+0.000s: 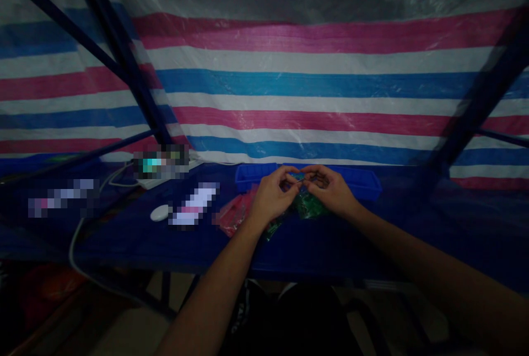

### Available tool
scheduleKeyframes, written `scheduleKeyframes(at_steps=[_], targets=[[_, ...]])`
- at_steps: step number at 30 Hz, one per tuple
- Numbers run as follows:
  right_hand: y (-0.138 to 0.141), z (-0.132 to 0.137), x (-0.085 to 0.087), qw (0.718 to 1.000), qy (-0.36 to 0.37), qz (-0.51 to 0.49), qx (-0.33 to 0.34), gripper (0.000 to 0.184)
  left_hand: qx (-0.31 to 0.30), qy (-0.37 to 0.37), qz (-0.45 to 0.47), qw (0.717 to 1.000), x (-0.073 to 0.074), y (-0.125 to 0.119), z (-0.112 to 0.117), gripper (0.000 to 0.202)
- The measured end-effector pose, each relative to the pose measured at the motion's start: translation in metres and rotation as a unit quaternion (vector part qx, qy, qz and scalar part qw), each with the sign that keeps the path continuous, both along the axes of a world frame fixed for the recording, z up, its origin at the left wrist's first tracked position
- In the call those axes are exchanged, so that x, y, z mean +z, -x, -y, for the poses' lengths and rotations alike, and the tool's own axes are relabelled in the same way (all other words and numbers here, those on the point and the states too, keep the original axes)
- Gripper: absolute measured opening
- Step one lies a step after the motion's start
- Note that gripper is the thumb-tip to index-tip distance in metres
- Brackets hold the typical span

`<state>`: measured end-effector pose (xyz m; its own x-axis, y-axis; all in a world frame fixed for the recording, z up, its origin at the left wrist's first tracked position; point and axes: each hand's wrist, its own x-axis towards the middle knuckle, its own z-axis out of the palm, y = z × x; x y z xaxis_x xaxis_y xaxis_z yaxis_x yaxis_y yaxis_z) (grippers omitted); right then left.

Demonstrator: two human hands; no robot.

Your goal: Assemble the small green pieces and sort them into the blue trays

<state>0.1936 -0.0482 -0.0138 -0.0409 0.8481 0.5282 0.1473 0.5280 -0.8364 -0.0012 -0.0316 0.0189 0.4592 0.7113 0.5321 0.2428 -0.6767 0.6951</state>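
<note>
My left hand (273, 193) and my right hand (328, 189) meet over the dark blue table (136, 235), fingers curled and pinched together on a small green piece (298, 178) between the fingertips. Under the hands lies a green packet (308, 207). A red packet (233, 214) lies just left of my left wrist. Right behind the hands stands a shallow blue tray (252, 175). The light is dim, so what the small piece is stays unclear.
A white round object (160, 212) and a white power strip (155, 179) with a cable (76, 235) lie at the left. A striped pink, white and blue tarp (309, 69) hangs behind. Dark poles (119, 53) cross at upper left and right.
</note>
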Motion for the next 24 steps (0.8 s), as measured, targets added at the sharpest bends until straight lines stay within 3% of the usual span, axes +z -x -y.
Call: scheduleKeyframes(at_steps=[5, 18, 24], targets=[[0.0002, 0.0012, 0.0009, 0.999, 0.017, -0.021, 0.024, 0.04, -0.007, 0.013, 0.002, 1.0, -0.0004, 0.0011, 0.0004, 0.034], [0.002, 0.0029, 0.0041, 0.995, 0.059, -0.08, 0.026, 0.029, -0.002, 0.026, 0.015, 1.0, -0.0009, 0.0002, -0.001, 0.032], [-0.0023, -0.0018, 0.0004, 0.999, 0.022, -0.043, -0.012, 0.027, 0.02, -0.013, 0.009, 1.0, -0.0023, 0.0009, -0.0034, 0.033]])
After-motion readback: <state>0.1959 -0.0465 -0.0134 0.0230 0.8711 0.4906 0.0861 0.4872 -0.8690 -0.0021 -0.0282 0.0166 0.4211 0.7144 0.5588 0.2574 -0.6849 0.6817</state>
